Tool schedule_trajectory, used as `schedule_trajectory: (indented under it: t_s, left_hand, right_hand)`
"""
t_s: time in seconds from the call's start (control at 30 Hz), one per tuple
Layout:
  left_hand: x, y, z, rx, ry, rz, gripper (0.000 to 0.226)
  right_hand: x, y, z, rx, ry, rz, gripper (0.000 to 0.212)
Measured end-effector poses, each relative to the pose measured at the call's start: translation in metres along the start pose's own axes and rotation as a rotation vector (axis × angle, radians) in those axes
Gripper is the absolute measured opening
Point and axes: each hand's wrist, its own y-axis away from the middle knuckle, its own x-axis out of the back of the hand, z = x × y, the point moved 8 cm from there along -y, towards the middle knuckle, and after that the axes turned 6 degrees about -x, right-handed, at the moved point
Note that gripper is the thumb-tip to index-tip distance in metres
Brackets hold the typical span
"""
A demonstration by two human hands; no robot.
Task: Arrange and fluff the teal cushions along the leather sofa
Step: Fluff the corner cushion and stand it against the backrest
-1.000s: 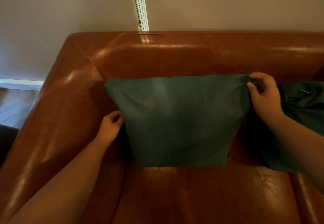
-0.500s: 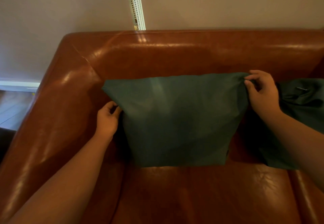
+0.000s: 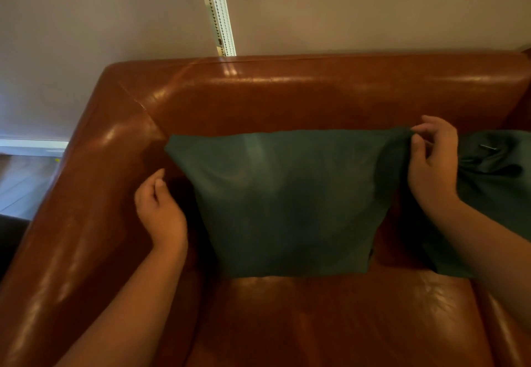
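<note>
Teal cushion (image 3: 287, 203) stood upright on the seat of the leather sofa (image 3: 316, 99), leaning against the backrest in the far-left corner of the seat, near the left armrest. Bottom edge rested on the seat leather; top edge ran roughly level, below the top of the backrest.

Right hand (image 3: 434, 165) was at the cushion's top right corner. Thumb and forefinger pinched the fabric of that corner; the other fingers were curled loosely above it.

Left hand (image 3: 161, 211) was just beside the cushion's left edge, in the dark gap between cushion and armrest. Fingers were loosely curled and held nothing; contact with the cushion could not be confirmed, as the gap lay in shadow.

Second teal cushion (image 3: 494, 177) lay to the right, crumpled, partly hidden behind the right forearm, with a small zip pull visible near its top.

Beyond the sofa: plain wall and a blind with a bead chain (image 3: 214, 10).
</note>
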Motion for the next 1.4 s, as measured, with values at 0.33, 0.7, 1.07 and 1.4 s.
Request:
schedule_trajectory:
  t_s: [0.33,0.7,1.07,1.4]
  left_hand:
    - [-0.095,0.13,0.077,-1.057,-0.814,-0.616,0.063]
    - [-0.105,0.058,0.068,-0.899,-0.931,-0.54,0.07]
    - [-0.042,-0.013,0.05,-0.689,-1.016,-0.372,0.059]
    - [-0.106,0.094,0.117,-1.018,-0.805,-0.613,0.063]
  right_hand:
    - [-0.112,0.138,-0.081,0.647,0.499,-0.299,0.05]
    - [-0.112,0.082,-0.06,0.614,0.653,-0.261,0.058]
    - [-0.048,0.033,0.003,0.27,0.768,-0.127,0.057]
    - [-0.1,0.093,-0.103,0.514,0.395,-0.284,0.052]
